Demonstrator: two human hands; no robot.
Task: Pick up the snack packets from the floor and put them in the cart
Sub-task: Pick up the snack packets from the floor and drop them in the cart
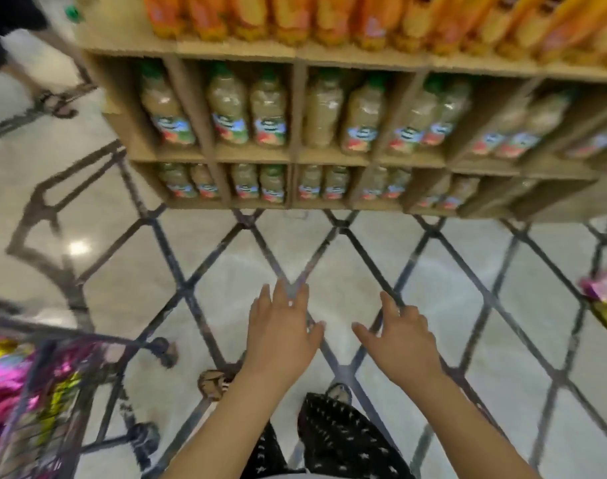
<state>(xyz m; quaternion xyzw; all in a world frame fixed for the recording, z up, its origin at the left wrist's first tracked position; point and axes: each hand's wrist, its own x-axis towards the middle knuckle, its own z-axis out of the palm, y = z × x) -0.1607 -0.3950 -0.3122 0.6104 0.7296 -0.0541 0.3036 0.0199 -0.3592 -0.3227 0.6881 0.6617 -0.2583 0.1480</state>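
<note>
My left hand (283, 326) and my right hand (404, 335) are stretched out side by side over the tiled floor, fingers spread, holding nothing. A wire cart (50, 392) stands at the lower left, with pink and yellow snack packets (5, 382) inside it. More pink and yellow snack packets (606, 299) lie on the floor at the far right edge, well to the right of my right hand. The whole view is blurred.
A cardboard shelf (295, 157) of juice bottles (229, 112) fills the top of the view, orange bottles on its upper row. Another person's sandalled foot (55, 103) is at the upper left. My own feet and patterned trousers (336, 440) are below my hands.
</note>
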